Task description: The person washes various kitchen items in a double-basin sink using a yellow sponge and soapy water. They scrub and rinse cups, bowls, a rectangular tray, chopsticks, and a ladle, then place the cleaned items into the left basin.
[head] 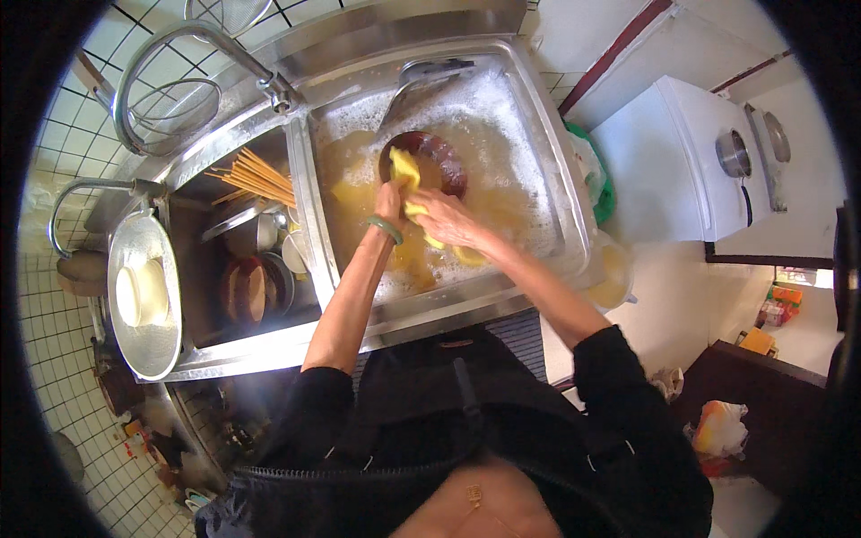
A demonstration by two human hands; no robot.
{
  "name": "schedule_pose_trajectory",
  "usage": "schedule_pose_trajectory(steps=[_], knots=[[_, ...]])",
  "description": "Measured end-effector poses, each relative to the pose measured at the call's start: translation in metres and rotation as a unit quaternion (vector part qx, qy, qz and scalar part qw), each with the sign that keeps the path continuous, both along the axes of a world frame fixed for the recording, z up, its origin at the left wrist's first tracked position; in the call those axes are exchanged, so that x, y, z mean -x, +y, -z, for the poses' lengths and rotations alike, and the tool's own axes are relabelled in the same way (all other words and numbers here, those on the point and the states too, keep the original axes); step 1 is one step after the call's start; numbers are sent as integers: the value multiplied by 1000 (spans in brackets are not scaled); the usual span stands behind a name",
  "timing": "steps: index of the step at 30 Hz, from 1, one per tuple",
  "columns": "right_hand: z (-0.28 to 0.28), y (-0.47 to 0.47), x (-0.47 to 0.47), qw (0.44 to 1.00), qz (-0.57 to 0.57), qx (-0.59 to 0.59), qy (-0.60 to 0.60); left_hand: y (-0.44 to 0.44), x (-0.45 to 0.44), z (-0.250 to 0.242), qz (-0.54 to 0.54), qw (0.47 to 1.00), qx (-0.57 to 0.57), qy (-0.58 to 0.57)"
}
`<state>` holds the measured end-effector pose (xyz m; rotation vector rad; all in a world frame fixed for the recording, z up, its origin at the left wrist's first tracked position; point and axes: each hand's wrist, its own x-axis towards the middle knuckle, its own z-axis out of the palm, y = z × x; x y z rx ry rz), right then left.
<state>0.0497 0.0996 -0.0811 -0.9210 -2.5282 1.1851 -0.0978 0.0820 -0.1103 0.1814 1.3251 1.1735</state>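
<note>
Both my hands are together over the soapy water in the right basin of a steel sink. My left hand, with a green bangle at the wrist, grips a yellow cloth. Beside it, my right hand holds the same cloth, whose lower end hangs out beneath the fingers. Just beyond the hands a dark reddish-brown bowl sits in the water, partly covered by the cloth. Whether my left fingers also touch its rim is hidden. Farther back, a metal vessel lies half sunk among foam.
The left basin holds a bundle of chopsticks, a metal pot and stacked bowls. A metal colander with white bowls rests at its left edge. A curved faucet arches above. A white appliance stands right.
</note>
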Motion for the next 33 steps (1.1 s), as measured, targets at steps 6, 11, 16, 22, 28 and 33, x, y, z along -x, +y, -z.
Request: schedule_pose_trajectory(steps=[6, 11, 16, 22, 28, 33], knots=[[29, 65, -55, 971, 2, -200, -128, -28, -4, 12, 56, 995, -46, -70], [46, 69, 18, 980, 127, -110, -107, -11, -22, 11, 90, 976, -34, -195], [43, 54, -2, 1000, -23, -12, -16, 1, -5, 2, 31, 981, -4, -189], [37, 78, -10, 984, 160, -13, -78, -17, -23, -19, 58, 994, -84, -32], [32, 52, 30, 980, 166, 93, 61, -1, -18, -19, 28, 998, -58, -25], [17, 32, 8, 994, 14, 61, 86, -5, 1, -41, 48, 895, -144, 420]])
